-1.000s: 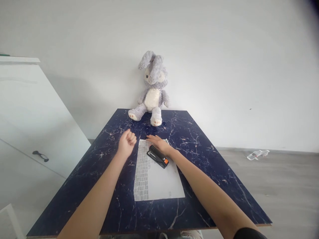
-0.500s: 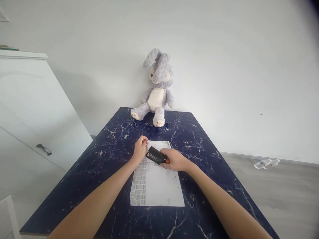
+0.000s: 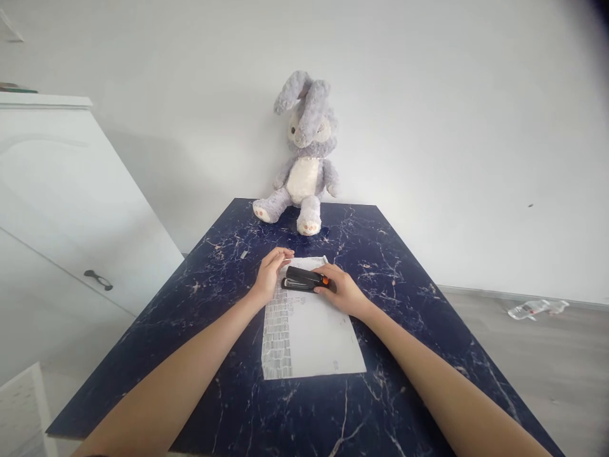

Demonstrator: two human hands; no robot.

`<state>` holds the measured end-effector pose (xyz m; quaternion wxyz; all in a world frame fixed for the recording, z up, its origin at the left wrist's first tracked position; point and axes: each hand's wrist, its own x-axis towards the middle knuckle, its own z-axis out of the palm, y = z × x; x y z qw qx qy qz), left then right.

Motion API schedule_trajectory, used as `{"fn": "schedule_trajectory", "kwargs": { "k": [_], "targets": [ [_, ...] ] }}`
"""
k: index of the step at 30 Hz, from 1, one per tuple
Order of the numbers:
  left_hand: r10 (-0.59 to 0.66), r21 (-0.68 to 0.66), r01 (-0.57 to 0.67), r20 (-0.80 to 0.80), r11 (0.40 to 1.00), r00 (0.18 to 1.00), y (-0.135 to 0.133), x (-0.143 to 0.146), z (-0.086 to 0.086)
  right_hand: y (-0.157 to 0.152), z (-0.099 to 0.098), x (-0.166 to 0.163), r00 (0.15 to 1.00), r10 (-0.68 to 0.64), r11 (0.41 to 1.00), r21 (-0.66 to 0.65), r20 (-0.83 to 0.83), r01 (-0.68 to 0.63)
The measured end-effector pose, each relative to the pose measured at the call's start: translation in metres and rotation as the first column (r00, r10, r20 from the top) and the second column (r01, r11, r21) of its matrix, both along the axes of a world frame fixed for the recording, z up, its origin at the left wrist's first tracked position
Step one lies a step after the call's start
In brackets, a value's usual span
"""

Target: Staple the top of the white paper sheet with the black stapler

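Observation:
A black stapler (image 3: 295,284) with an orange part near its back end is gripped in my right hand (image 3: 343,289). Its front points left, over the upper part of a printed sheet of paper (image 3: 314,343). A gap shows between the stapler's upper arm and its base. My left hand (image 3: 272,274) is at the sheet's upper left corner, fingers closed on the edge there. The paper lies on a dark blue marbled table (image 3: 228,387), with dense print down its left side. Part of the sheet's top is hidden by the stapler and hands.
A grey plush rabbit (image 3: 304,178) sits at the table's far end against the wall. A small pale piece (image 3: 244,254) lies left of the paper. To the left stands a white cabinet (image 3: 61,190); a clear plastic bottle (image 3: 530,309) lies on the floor at right.
The stapler has turned from slanting to nearly level, its side now showing. My left fingers have stretched out a little more at the corner. The whole view has shifted slightly.

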<state>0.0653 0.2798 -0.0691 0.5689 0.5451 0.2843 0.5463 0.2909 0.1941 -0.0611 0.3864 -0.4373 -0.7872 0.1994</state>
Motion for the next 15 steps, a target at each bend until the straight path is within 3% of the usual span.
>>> {"fn": "schedule_trajectory", "kwargs": {
  "k": [5,9,15],
  "targets": [
    [-0.149,-0.132,0.167,0.138,0.977,0.979,-0.0004,-0.0024,0.0079,0.002,0.0001,0.0057,0.984,-0.028,0.977,-0.214,-0.175,-0.01],
    [-0.191,-0.162,0.217,0.164,0.963,0.968,0.0014,-0.0043,0.0081,0.0014,0.0014,0.0077,0.94,-0.049,0.939,-0.338,-0.336,-0.071],
    [-0.186,-0.216,0.215,0.148,0.952,0.971,0.0009,-0.0038,0.0091,0.002,0.0009,0.0094,0.931,-0.046,0.93,-0.355,-0.363,-0.093]
  ]
}}
